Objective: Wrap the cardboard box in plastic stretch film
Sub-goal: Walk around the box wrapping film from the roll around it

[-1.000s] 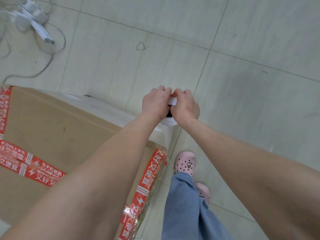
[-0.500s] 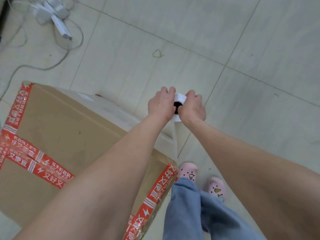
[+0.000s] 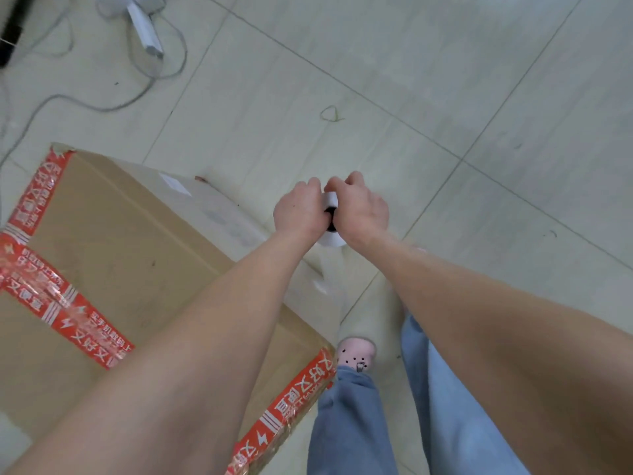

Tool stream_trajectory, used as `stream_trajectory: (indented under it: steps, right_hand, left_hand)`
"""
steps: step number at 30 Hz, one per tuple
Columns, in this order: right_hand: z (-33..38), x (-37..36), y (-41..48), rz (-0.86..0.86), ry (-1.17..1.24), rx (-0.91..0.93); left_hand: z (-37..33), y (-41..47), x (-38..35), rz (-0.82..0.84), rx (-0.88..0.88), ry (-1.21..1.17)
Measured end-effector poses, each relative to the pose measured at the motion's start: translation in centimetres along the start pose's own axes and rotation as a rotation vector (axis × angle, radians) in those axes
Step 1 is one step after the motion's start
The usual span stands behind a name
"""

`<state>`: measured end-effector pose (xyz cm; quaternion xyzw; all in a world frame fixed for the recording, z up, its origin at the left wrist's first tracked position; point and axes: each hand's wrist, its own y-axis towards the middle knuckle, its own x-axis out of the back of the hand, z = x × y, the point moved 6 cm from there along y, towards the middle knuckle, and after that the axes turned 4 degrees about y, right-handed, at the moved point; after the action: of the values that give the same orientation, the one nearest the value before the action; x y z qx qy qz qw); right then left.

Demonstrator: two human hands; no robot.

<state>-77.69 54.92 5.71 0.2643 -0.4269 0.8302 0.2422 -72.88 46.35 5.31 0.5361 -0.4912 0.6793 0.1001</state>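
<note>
A large cardboard box (image 3: pixel 137 262) with red printed tape stands on the tiled floor at the left. A white roll of stretch film (image 3: pixel 329 219) with a dark core hole is held upright past the box's far right corner. My left hand (image 3: pixel 299 212) grips its left side and my right hand (image 3: pixel 363 210) grips its right side, fingers curled over the top. Clear film (image 3: pixel 219 214) clings to the box's far side face and runs from the roll to the corner. Most of the roll is hidden by my hands.
White cables and a white power strip (image 3: pixel 145 29) lie on the floor at the top left. My legs in blue jeans (image 3: pixel 352 423) and pink clogs (image 3: pixel 356 353) stand right beside the box's near right corner. Pale floor tiles stretch to the right.
The view has shifted so the box sits further right and lower. My hands with the roll have moved around the box's corner, and my feet have stepped along.
</note>
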Motion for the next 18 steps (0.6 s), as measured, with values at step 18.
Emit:
stream_trajectory:
  steps: [18]
  right_hand:
    - [3.9, -0.3, 5.1, 0.125, -0.093, 0.027]
  left_hand:
    - [2.9, 3.7, 1.8, 0.01, 0.061, -0.019]
